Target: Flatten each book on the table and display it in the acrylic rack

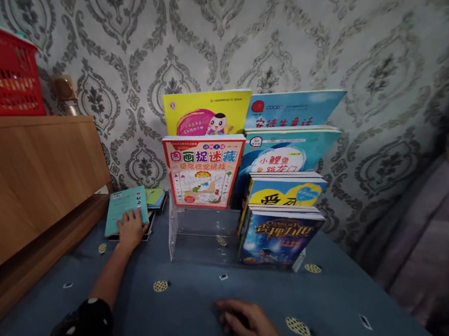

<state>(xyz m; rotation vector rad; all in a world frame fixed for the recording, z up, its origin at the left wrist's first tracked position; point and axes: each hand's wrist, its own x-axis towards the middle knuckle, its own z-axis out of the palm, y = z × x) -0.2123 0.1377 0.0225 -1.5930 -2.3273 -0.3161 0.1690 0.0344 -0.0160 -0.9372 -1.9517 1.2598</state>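
Left hand [131, 228] lies with fingers partly spread on the teal book [124, 202], which tops a small pile beside the wooden cabinet [30, 179]; whether it grips the book, I cannot tell. Right hand [249, 326], loosely half-curled and empty, is near the blue cloth [194, 318]. In the clear rack [205, 232], the red-bordered book [206, 174] reads 图画捉迷藏; at right, the greenish-blue book [311, 144] reads 小鲤鱼跳龙门, the blue book behind [292, 107] 安徒生童话, and the dark front book [279, 242] 查理九世.
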